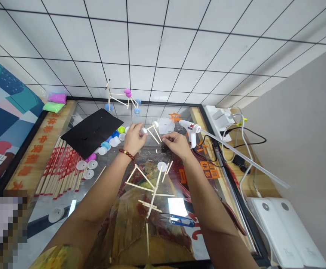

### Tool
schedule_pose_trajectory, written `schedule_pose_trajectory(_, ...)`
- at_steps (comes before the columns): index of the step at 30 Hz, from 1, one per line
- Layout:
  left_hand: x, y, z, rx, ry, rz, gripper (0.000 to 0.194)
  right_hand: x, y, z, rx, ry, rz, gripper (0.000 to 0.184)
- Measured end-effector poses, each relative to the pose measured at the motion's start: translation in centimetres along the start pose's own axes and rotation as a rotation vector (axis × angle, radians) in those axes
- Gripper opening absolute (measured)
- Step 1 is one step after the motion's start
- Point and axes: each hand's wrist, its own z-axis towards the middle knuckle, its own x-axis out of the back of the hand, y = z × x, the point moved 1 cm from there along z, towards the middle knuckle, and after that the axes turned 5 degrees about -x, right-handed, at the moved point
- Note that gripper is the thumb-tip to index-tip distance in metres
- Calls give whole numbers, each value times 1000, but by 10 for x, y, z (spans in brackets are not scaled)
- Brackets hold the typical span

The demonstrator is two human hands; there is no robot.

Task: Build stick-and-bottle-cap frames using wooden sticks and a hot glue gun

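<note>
My left hand (pixel 135 140) pinches a white bottle cap (pixel 144 130) fixed at one side of a small frame of thin wooden sticks (pixel 153 134). A second white cap (pixel 155 124) sits at the frame's far end, and two sticks slope from there towards me. My right hand (pixel 177 144) is closed, thumb and finger pressed together beside the near end of those sticks. Whether it grips a stick or something tiny is hidden. Nearer me lies a larger stick frame (pixel 153 192) with a white cap (pixel 162 166) at its top and short loose sticks (pixel 167 172) beside it.
Right of my right hand stands a white glue gun (pixel 191 130) with a long glue stick. Blue snips (pixel 181 220) lie near me. Bundled chopsticks (pixel 62 168), a black sheet (pixel 92 130) and coloured caps (pixel 106 145) are left. A finished stick tricycle (pixel 120 98) stands at the back.
</note>
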Motion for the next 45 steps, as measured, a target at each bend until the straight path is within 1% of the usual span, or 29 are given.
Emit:
schedule_pose_trajectory(7, -1, -1, 0, 2, 9, -20, 44, -1, -1, -1, 6, 21, -2, 15)
schedule_pose_trajectory(13, -2, -2, 1, -1, 2, -20, 41, -1, -5, -4, 58, -24, -4, 14)
schedule_pose_trajectory(20, -2, -2, 0, 5, -1, -22, 41, -1, -6, -3, 70, -55, -8, 16)
schedule_pose_trajectory(26, -2, -2, 1, 8, 6, -21, 43, 0, -7, -3, 55, -68, -5, 18)
schedule_pose_trajectory(29, 0, -2, 0, 8, 6, -46, 46, 3, -9, -1, 3, -77, 27, 20)
schedule_pose_trajectory(31, 2, -1, 1, 24, 6, -64, 47, 9, -12, 1, -21, -62, 57, 21)
schedule_pose_trajectory(34, 9, 2, 3, 77, 6, -60, 47, 24, -21, -3, 24, -17, 78, 22)
schedule_pose_trajectory(38, 28, 12, 8, 102, 13, 11, 43, 46, -32, -25, 111, 18, 85, 22)
schedule_pose_trajectory(42, 56, 34, 10, 75, 43, -37, 35, 60, -31, -58, 145, 59, 143, 23)
schedule_pose_trajectory(45, 79, 55, 7, 13, 65, -77, 33, 62, -23, -81, 128, 68, 186, 24)
